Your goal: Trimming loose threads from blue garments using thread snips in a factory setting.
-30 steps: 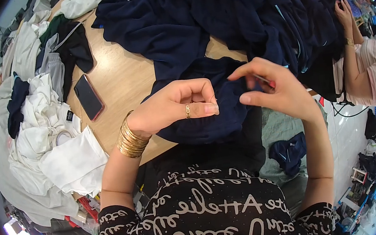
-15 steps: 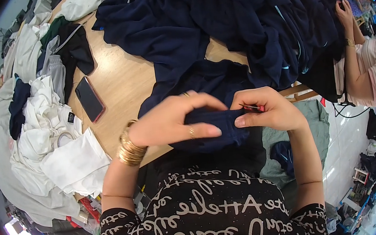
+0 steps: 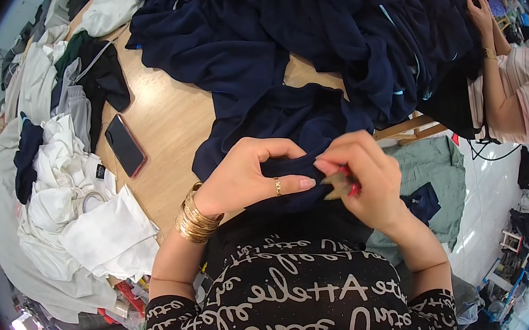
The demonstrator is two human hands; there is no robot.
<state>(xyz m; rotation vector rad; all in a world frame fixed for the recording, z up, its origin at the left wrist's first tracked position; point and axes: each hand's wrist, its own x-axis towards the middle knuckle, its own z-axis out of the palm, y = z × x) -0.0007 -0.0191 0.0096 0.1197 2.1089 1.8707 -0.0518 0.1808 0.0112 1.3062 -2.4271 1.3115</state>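
A navy garment (image 3: 285, 114) lies bunched at the table's front edge. My left hand (image 3: 255, 172), with gold bangles at its wrist, pinches a fold of this cloth between thumb and fingers. Close by its fingertips is my right hand (image 3: 367, 176), closed around small thread snips (image 3: 340, 186) with red on the handle and dull metal blades. The snips are slightly blurred, and the right fingers cover part of them. Whether the right fingertips also grip the cloth, I cannot tell.
Navy garments (image 3: 326, 21) are heaped across the table's far side. A phone (image 3: 125, 146) lies left on the wooden tabletop (image 3: 170, 110). White clothes (image 3: 99, 229) pile up at the left. Another person's arm (image 3: 495, 67) reaches in at the right, beside the heap.
My right hand has turned and moved left and down, bringing the snips' blades into view. It no longer pinches the cloth's edge as before. The left hand still grips the garment.
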